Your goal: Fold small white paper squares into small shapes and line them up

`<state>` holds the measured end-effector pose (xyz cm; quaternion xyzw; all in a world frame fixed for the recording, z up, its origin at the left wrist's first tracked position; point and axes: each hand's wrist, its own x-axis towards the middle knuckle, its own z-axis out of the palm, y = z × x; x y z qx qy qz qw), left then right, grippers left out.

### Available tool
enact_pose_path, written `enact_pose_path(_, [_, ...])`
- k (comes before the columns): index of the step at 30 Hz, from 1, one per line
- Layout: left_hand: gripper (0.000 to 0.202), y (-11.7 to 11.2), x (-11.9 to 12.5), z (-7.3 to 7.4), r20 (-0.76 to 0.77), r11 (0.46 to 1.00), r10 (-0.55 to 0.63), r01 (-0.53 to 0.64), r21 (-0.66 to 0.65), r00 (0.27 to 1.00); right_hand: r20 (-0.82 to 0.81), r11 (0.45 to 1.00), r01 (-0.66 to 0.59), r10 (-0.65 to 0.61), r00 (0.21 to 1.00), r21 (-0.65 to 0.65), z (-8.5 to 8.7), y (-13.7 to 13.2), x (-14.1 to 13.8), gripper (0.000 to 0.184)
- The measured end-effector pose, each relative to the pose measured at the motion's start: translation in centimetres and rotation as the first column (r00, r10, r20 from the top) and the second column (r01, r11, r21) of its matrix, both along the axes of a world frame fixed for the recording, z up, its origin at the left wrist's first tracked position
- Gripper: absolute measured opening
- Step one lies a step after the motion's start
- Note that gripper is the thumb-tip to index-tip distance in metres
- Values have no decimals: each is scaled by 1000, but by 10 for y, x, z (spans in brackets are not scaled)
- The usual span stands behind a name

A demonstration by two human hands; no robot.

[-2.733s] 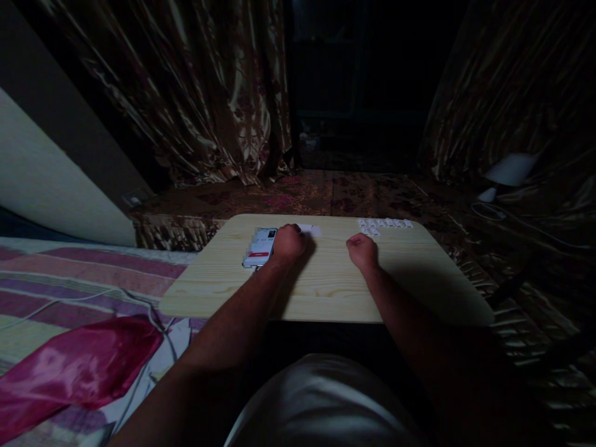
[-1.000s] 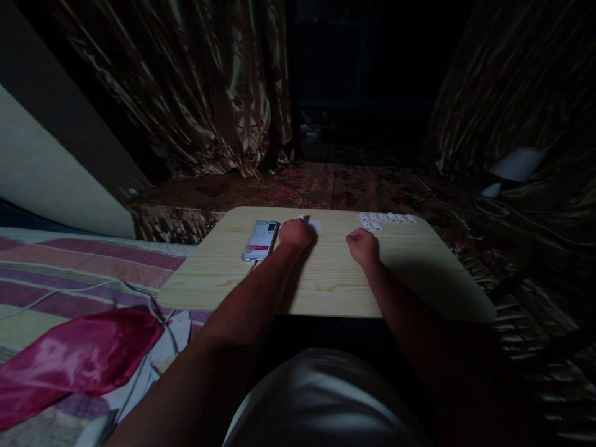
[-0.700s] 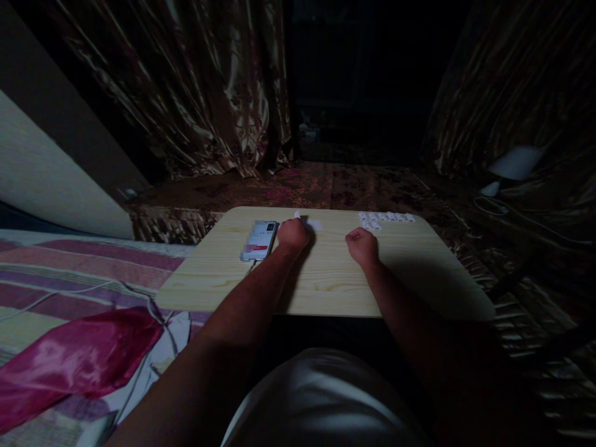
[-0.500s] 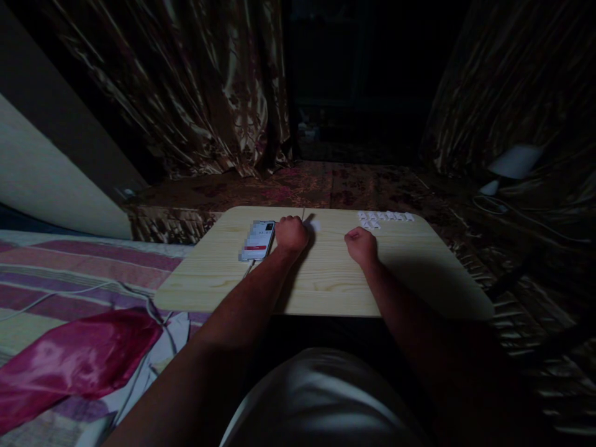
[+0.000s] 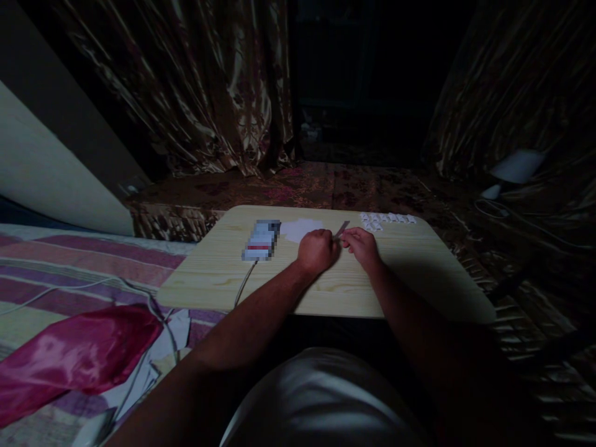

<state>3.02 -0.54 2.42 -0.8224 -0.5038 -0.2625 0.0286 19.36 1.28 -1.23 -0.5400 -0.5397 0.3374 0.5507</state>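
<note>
Since leaving the white sheet (image 5: 302, 230) by the phone (image 5: 261, 240), the left hand (image 5: 317, 250) has met the right hand (image 5: 363, 245), both pinching one paper strip (image 5: 341, 230) above the counter (image 5: 419, 261).

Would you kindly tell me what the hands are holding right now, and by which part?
A small paper strip, pinched at its near end between the left hand and the right hand; its far end sticks out free.
</note>
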Motion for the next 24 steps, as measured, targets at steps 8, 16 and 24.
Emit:
enact_pose_path(8, [23, -3, 1, -8, 34, 992, -121, 119, 47, 992, -186, 974, -222, 212, 960, -36, 12, -14, -3, 36])
enact_pose_path(16, [21, -8, -5, -10, 143, 982, -160, 142, 123, 977, -204, 976, -188, 163, 965, -112, 25, -10, -20, 27])
enact_pose_path(24, [19, -12, -8, -9, 401, 998, -46, 30, 46, 915, -52, 965, 205, -216, 975, -164, 4, -7, -18, 18])
